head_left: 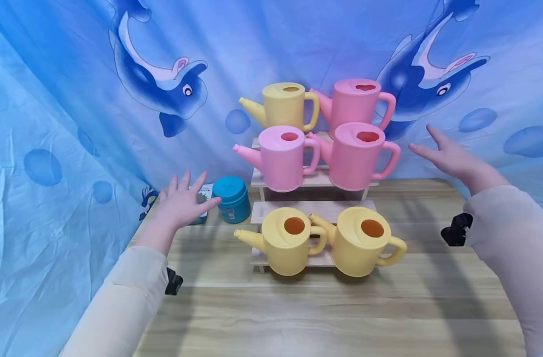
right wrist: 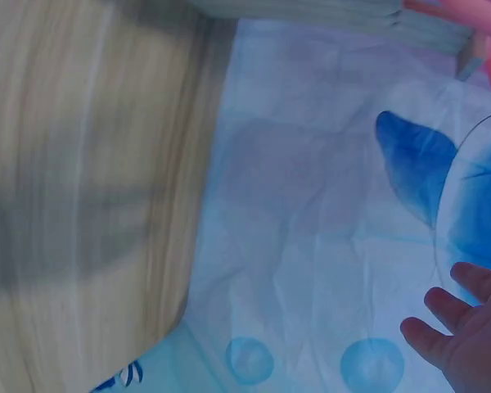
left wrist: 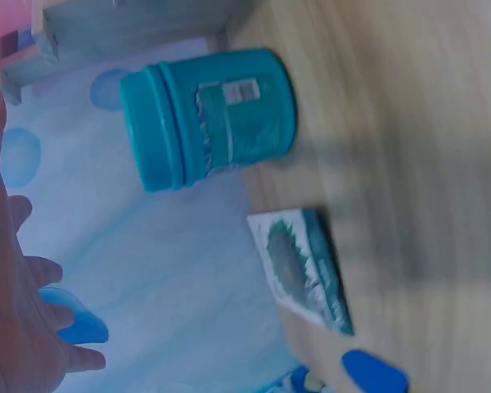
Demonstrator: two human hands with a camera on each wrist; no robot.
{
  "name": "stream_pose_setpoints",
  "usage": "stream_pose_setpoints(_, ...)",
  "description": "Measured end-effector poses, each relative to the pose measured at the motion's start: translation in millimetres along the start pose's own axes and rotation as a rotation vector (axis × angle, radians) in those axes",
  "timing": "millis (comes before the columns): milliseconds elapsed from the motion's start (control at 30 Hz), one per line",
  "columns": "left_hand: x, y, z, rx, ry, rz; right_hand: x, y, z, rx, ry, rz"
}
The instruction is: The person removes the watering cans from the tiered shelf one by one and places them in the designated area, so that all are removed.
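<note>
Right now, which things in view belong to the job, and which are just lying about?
Likely the job, judging by central placement:
three yellow watering cans
three pink watering cans
wooden stand under them
left hand and right hand, both empty

Probably just lying about:
teal tub
packet beside it

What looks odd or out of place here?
Perhaps the uppermost yellow watering can: it sits beside a pink can, while the middle pair is all pink and the front pair all yellow. Nothing looks spilled or toppled.
</note>
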State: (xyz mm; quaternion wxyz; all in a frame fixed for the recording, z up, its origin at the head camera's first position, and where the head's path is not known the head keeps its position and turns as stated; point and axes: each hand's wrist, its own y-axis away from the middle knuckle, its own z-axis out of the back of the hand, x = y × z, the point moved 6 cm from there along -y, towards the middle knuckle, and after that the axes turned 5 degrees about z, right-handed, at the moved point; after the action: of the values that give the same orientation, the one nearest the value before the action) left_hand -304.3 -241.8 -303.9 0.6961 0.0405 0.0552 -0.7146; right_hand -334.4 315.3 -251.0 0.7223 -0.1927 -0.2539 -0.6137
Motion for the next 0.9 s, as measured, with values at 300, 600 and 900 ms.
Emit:
stream_pose_setpoints(300, -8.8, 18.8, -33.0, -0.016, 0.122, -0.094, 20, -7.6, 7, -0.076, -0.231, 0.0)
stream_pose_setpoints(600, -19.9, 33.5, -76.0, 0.066, 0.371, -0.233, 45, -16.3, 10, -0.122, -0.231, -0.006)
stream_pose_setpoints(900, -28.6, 39.9, -105.5, 0.147, 0.566, -0.235, 64, -25.4, 13, -0.173, -0.283, 0.013)
